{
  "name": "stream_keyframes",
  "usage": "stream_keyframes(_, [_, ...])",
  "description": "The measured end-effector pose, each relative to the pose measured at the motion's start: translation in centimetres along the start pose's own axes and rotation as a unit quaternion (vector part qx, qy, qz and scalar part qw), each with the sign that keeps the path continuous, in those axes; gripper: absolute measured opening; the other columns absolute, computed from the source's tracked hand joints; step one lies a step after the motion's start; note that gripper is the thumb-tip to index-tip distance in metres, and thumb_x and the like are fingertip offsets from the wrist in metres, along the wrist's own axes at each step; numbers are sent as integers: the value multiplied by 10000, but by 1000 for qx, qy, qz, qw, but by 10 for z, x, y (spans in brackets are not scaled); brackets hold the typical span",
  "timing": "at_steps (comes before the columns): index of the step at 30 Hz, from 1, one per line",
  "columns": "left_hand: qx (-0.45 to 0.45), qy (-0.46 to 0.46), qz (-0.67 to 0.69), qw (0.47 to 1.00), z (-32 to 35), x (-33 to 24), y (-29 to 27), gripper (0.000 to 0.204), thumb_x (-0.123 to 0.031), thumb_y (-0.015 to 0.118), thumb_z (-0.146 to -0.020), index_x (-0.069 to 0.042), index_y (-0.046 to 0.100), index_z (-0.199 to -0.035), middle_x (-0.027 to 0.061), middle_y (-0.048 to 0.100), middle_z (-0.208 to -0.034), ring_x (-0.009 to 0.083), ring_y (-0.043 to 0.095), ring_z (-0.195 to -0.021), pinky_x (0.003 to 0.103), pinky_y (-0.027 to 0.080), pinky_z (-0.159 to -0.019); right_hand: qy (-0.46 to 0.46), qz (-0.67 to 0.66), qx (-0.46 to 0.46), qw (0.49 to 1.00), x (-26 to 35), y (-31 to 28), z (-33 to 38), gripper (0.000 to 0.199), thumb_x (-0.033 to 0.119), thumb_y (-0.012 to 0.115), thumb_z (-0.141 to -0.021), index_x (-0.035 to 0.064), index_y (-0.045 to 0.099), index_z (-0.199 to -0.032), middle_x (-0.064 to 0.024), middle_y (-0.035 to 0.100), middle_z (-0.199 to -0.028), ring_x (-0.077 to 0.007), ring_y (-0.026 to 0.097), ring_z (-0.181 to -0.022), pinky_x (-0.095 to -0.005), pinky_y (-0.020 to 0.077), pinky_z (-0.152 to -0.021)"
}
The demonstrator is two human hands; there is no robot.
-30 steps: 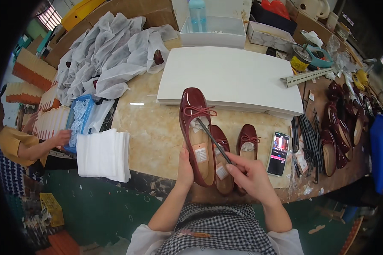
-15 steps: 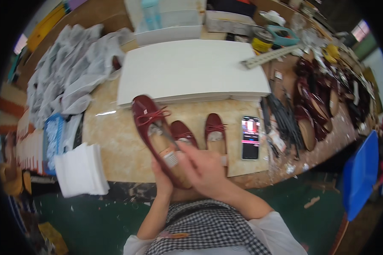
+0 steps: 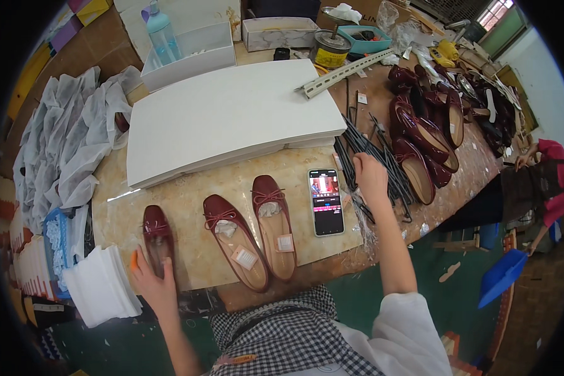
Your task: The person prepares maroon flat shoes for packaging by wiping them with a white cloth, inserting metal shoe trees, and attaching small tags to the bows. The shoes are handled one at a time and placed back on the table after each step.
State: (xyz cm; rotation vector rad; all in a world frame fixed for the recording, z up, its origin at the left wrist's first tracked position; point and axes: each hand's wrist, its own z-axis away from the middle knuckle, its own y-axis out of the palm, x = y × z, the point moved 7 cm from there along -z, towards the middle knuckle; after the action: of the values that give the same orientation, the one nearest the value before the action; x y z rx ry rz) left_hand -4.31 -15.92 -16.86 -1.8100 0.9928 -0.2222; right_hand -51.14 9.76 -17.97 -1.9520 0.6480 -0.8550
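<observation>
The left hand [image 3: 155,285], fingers parted, is at the heel of the leftmost burgundy ballet flat [image 3: 158,238] on the worktop [image 3: 187,195], beside two matching flats [image 3: 236,243]. The right hand [image 3: 371,178] curls over black rods [image 3: 391,168]; whether it pinches one, I cannot tell.

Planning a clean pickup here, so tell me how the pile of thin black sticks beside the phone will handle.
The black sticks look thin, so each is probably light. They run mostly straight, which suggests they are stiff. They lie crossed over one another, so lifting one may drag its neighbours.
</observation>
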Motion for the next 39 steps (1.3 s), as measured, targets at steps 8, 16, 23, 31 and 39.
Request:
stream_keyframes(8, [279, -224, 414, 837, 26, -76, 88, 597, -224, 594, -871, 10, 413, -1389, 154, 692, -919, 276, 676, -767, 358, 531, -700, 26, 57, 103, 993, -15, 7, -24, 223, 276, 659, -814, 55, 673, -784, -178, 682, -786, -377, 660, -732, -481, 524, -680])
stream_keyframes(16, [206, -408, 826, 330, 35, -105, 93, 597, -523, 433, -944, -51, 465, -1308, 207, 589, -1212, 335, 641, -953, 419, 567, -784, 68, -265, 150, 950, 119, -43, 46, 280, 92, 694, -806, 71, 599, -1068, -32, 510, -507, -129, 514, -481, -296, 392, -496])
stream_keyframes(23, [128, -362, 708, 593, 15, -62, 95, 646, -548, 353, -964, -19, 459, -1319, 182, 592, -1208, 279, 635, -1007, 391, 527, -882, -34, -449, 384, 806, 252, -40, 116, 319, 131, 592, -912, 44, 618, -1218, -143, 440, -541, -146, 415, -447, -301, 364, -468])
stream_keyframes(31, [90, -294, 690, 656, 11, -66, 78, 735, -583, 415, -952, 15, 372, -1376, 123, 559, -1222, 181, 569, -1095, 310, 462, -930, -33, -479, 410, 776, 268, -35, 116, 321, 99, 490, -981, 50, 593, -1282, 61, 387, -533, -14, 352, -474, -204, 296, -435])
stream_keyframes(39, [86, -294, 675, 671, 16, -76, 69, 885, -716, 441, -870, 34, 400, -1339, 133, 568, -1206, 188, 578, -1076, 322, 475, -909, -72, -473, 323, 817, 274, -43, 111, 282, 81, 516, -960, 14, 625, -1212, 10, 424, -514, -32, 399, -460, -223, 322, -432])
